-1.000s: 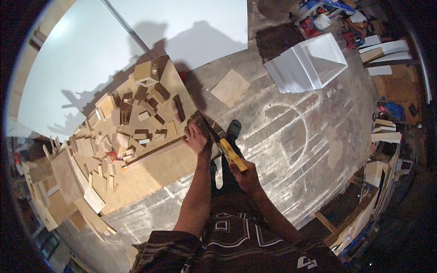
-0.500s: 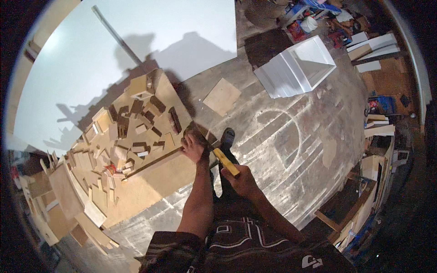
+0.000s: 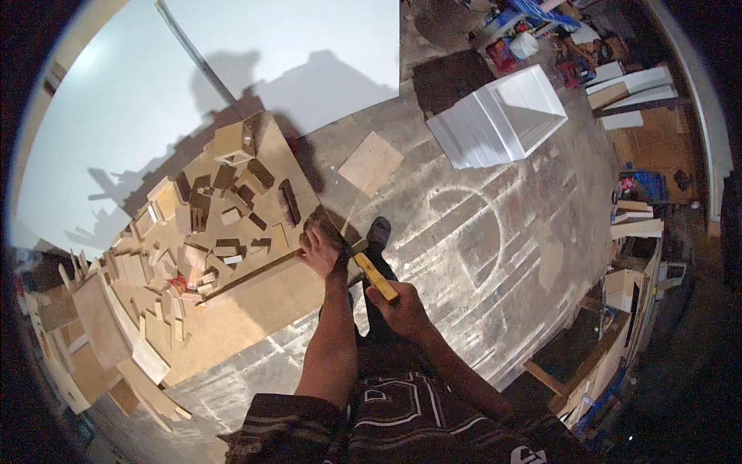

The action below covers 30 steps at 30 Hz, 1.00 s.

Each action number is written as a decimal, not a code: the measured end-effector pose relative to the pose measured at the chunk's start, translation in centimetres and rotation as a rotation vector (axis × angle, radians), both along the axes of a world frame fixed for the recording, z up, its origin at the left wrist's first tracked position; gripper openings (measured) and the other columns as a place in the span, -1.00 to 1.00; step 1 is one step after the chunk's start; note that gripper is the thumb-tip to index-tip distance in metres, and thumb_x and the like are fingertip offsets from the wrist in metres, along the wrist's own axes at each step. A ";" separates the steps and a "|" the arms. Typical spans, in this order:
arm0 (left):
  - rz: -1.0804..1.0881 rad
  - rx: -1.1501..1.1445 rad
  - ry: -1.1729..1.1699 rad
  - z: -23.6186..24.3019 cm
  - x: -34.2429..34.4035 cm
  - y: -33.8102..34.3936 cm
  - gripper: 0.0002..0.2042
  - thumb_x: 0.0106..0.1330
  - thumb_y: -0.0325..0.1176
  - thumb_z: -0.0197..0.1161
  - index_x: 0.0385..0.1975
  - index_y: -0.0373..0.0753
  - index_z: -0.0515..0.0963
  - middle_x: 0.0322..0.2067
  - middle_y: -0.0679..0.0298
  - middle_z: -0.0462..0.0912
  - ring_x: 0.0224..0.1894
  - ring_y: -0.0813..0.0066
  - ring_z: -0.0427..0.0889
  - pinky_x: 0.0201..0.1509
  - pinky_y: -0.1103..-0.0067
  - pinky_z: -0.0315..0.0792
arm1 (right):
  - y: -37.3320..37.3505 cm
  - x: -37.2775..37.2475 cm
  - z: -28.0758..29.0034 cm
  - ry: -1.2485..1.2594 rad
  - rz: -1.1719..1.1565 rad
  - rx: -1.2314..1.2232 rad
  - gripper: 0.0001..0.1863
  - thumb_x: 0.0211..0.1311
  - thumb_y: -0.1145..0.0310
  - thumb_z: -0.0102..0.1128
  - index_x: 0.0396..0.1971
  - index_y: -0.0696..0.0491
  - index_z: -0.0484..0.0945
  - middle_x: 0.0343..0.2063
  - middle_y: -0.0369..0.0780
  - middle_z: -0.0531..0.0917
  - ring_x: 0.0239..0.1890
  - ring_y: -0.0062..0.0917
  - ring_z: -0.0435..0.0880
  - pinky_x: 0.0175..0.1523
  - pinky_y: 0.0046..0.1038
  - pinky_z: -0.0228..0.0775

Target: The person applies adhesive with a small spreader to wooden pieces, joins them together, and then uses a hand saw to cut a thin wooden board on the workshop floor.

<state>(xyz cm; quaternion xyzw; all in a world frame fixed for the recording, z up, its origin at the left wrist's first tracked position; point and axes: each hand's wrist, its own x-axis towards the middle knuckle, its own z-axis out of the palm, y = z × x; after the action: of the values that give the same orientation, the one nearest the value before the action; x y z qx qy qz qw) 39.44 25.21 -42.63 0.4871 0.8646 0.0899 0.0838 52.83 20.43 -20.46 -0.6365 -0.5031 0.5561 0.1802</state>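
Observation:
My right hand (image 3: 402, 311) is closed round the lower end of a long yellow-handled tool (image 3: 374, 276). Its thin dark far end points up and left towards my left hand; what kind of tool it is I cannot make out. My left hand (image 3: 318, 251) rests at the near right corner of a wooden worktable (image 3: 232, 331), its fingers bent over something dark in the shadow there. Close to those fingers lies a dark, brush-like long piece (image 3: 289, 203). Many small wood offcuts (image 3: 230, 247) are scattered over the tabletop to the left.
A small open wooden box (image 3: 233, 144) stands at the table's far end. Beyond it is a large white panel (image 3: 332, 54) with a metal bar (image 3: 195, 58) on it. A square board (image 3: 371, 164) and a white cabinet-like box (image 3: 495, 120) are on the floor. Stacked boards (image 3: 634, 93) line the right.
The whole view has shifted slightly, with the table and floor things moving a little left in it. Both hands stay in nearly the same place, and the right still grips the yellow-handled tool.

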 end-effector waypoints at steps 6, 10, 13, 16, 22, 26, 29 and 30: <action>-0.009 0.025 0.220 -2.5 -1.1 -0.6 -0.45 0.18 -0.08 0.18 0.19 -0.11 0.39 0.17 0.34 0.45 0.29 0.26 0.30 0.21 0.01 0.17 | -0.8 0.4 3.7 -0.002 0.033 -0.053 -0.63 0.40 0.17 0.21 -0.46 0.19 0.52 -0.65 -0.36 0.47 -0.53 -0.71 0.36 -0.45 -0.51 0.25; -0.010 -0.094 0.069 -0.8 0.1 -0.2 -0.46 0.19 -0.08 0.18 0.18 -0.10 0.40 0.18 0.34 0.45 0.29 0.28 0.29 0.23 0.03 0.16 | -0.9 1.0 2.4 -0.009 -0.001 0.029 -0.62 0.41 0.16 0.19 -0.45 0.20 0.51 -0.65 -0.34 0.46 -0.54 -0.70 0.35 -0.45 -0.49 0.26; -0.008 -0.082 0.128 -1.2 -0.6 -0.4 -0.45 0.20 -0.10 0.17 0.21 -0.11 0.40 0.20 0.35 0.44 0.28 0.31 0.31 0.23 0.05 0.14 | -2.4 1.2 5.0 -0.012 0.003 0.017 -0.61 0.40 0.15 0.21 -0.47 0.20 0.49 -0.66 -0.33 0.46 -0.54 -0.69 0.34 -0.45 -0.47 0.26; -0.014 -0.046 0.194 -2.3 -1.4 -0.3 -0.43 0.19 -0.11 0.18 0.23 -0.11 0.39 0.21 0.35 0.43 0.28 0.31 0.31 0.23 0.06 0.15 | -1.7 0.9 4.3 0.001 -0.010 -0.081 -0.61 0.39 0.15 0.22 -0.46 0.20 0.50 -0.65 -0.28 0.48 -0.53 -0.66 0.38 -0.43 -0.46 0.30; -0.051 -0.064 0.092 -0.8 -0.3 0.3 -0.39 0.17 -0.16 0.16 0.28 -0.14 0.34 0.25 0.37 0.42 0.24 0.30 0.35 0.21 0.14 0.17 | -1.8 1.2 3.0 -0.044 -0.007 -0.081 -0.64 0.39 0.17 0.22 -0.46 0.17 0.50 -0.65 -0.34 0.46 -0.54 -0.69 0.36 -0.45 -0.49 0.24; -0.039 0.115 0.185 -2.8 -0.9 -0.3 -0.41 0.17 -0.19 0.13 0.27 -0.14 0.35 0.24 0.35 0.43 0.24 0.27 0.34 0.19 0.16 0.19 | -2.1 1.5 4.6 0.041 -0.006 0.009 -0.65 0.40 0.19 0.20 -0.48 0.16 0.50 -0.65 -0.35 0.46 -0.54 -0.70 0.35 -0.46 -0.48 0.23; -0.020 0.050 0.139 -3.1 -1.1 -0.6 -0.41 0.16 -0.17 0.15 0.26 -0.14 0.37 0.24 0.34 0.43 0.25 0.25 0.33 0.19 0.15 0.19 | -1.5 0.5 2.1 0.043 0.006 -0.040 -0.65 0.41 0.20 0.19 -0.49 0.17 0.49 -0.65 -0.34 0.45 -0.55 -0.69 0.35 -0.46 -0.49 0.23; -0.026 0.029 0.090 -2.3 -0.8 -0.3 -0.41 0.16 -0.17 0.15 0.25 -0.14 0.38 0.25 0.33 0.42 0.26 0.24 0.32 0.20 0.14 0.19 | -1.8 0.8 2.3 0.022 -0.009 -0.047 -0.64 0.41 0.20 0.19 -0.49 0.17 0.49 -0.66 -0.34 0.44 -0.55 -0.69 0.34 -0.46 -0.49 0.23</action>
<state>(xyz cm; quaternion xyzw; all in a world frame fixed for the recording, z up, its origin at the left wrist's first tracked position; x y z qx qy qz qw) 38.68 24.94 -44.94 0.5029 0.8598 0.0795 0.0390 53.59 18.68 -18.21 -0.6365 -0.4849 0.5742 0.1732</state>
